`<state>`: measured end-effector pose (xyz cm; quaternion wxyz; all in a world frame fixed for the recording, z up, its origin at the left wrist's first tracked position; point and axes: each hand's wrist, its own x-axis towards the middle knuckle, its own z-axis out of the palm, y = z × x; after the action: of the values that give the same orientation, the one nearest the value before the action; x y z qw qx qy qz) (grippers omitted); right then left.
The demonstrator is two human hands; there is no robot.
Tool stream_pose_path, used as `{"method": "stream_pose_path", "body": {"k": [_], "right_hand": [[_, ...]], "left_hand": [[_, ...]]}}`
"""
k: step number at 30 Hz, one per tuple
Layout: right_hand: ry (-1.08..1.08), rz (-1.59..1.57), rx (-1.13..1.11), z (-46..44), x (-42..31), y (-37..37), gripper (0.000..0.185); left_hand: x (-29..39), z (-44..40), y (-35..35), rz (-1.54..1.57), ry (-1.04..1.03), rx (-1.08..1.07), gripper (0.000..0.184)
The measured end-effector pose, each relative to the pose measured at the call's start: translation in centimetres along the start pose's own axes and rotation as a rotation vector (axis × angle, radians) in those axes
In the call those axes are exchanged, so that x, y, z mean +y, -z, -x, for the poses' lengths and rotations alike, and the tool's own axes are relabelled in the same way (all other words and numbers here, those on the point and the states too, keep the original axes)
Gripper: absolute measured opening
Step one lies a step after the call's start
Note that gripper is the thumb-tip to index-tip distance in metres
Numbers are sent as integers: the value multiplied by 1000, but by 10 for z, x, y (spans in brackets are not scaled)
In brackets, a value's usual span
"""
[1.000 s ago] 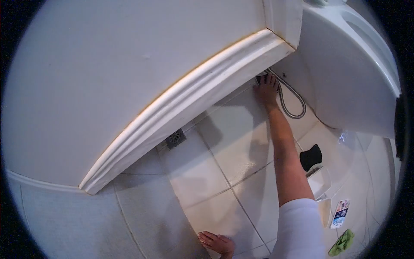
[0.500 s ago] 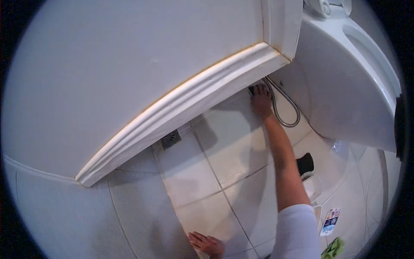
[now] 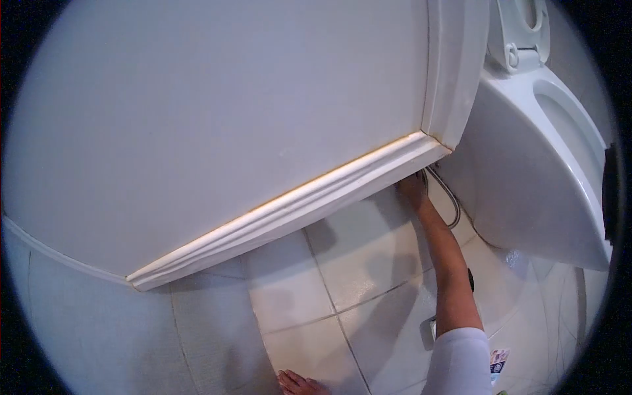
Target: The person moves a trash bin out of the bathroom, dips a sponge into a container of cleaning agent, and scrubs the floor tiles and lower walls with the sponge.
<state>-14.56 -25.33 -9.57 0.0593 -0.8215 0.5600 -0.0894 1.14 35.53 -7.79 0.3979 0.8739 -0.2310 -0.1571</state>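
My right hand (image 3: 412, 188) reaches down to the floor at the lower edge of a white panel (image 3: 289, 217), its fingers mostly hidden under that edge. Half a second ago a small dark thing showed at these fingertips, too little of it to name. A metal hose (image 3: 454, 205) loops just beside this hand. Low in the view, my left hand (image 3: 299, 383) is partly cut off by the frame. Its fingers are stretched out over the pale floor tiles (image 3: 299, 336), and nothing is seen in it.
A white toilet (image 3: 526, 164) with its lid raised stands on the right, close to my right arm. Behind that forearm a black item (image 3: 471, 280) and a white-edged item (image 3: 433, 327) peek out. A printed label (image 3: 499, 362) lies near my sleeve.
The view has tilted up, so the panel and toilet sit lower in it. My right hand has gone further under the panel edge. The floor drain is now hidden.
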Motion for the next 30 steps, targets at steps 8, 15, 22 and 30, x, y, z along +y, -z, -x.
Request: {"method": "stream_pose_path", "body": {"k": [8,15,22,30], "right_hand": [[19,16,154,-8,1,-35,52],[-39,123,448,-39,-6,-62,45],[239,-111,202,64,-142,-17,42],[-190,71,233,156,-34,-12,52]], "left_hand": [[21,-6,-1,-904,-108,-86,60],[22,-3,0,-899,-181,-35,61],[6,0,1,-823,-163,-137,64],[3,-4,-3,-967,-241,69,56]]}}
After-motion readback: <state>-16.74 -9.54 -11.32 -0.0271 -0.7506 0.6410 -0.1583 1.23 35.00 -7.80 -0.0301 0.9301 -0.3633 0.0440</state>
